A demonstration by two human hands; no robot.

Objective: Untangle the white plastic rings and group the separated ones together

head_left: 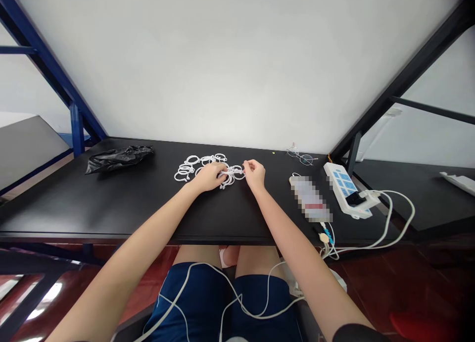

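A loose pile of several white curtain rings [183, 172], each with a small eyelet, lies on the black desk in front of me. My left hand [211, 177] rests over the middle of the pile, its fingers curled onto some of the rings and partly hiding them. At the pile's right end, my right hand [255, 173] has thumb and finger pinched on the edge of a white curtain ring [239, 172]. Between the two hands, rings overlap closely, so I cannot tell which are linked.
A crumpled black plastic bag [120, 158] lies on the desk [111, 203] at left. On the right are eyeglasses [300, 155], a blurred-out phone [310, 199] on a cable, and a white power strip [345, 186] with plugs. White cables [241, 302] cross my lap.
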